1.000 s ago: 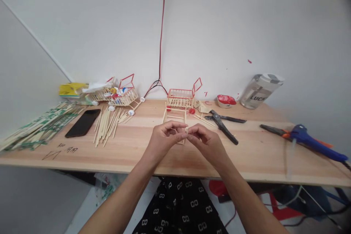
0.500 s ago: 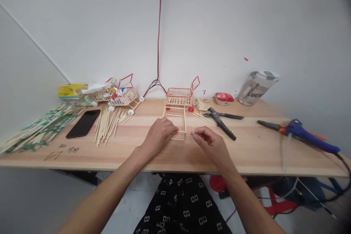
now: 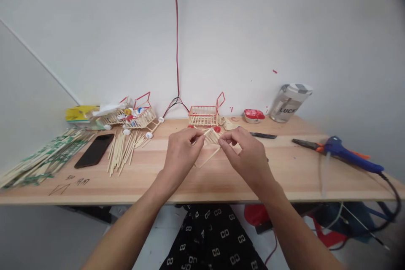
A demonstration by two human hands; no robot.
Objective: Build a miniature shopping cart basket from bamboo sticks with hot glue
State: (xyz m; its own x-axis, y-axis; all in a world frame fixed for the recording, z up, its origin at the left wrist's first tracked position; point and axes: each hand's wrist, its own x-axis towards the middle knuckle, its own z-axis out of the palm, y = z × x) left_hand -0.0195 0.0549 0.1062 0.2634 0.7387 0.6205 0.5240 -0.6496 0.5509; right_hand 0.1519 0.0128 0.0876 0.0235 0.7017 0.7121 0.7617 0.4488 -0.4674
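Both hands have hold of a small open frame of thin wooden sticks [image 3: 211,136], which is tilted up off the table. My left hand [image 3: 182,147] pinches its left side between thumb and fingers. On the opposite side, my right hand [image 3: 245,149] is closed with thumb and forefinger at a corner of the frame. Whether a loose short stick is also in that pinch is too small to tell. Just behind the hands stands a little stick-built shopping cart [image 3: 203,116] with a red rim, red handle and red wheels.
Loose sticks [image 3: 122,149], a phone [image 3: 95,151] and packaged chopsticks [image 3: 47,156] lie left. Two more carts [image 3: 139,118] stand behind them. At right are a red-stained dish [image 3: 254,116], a jar [image 3: 289,103], partly hidden pliers [image 3: 264,135] and a blue glue gun [image 3: 351,156].
The stick frame has been turned and tilted up from the table. My right hand, previously apart from it, now meets it at the right, and my left hand has raised its side.
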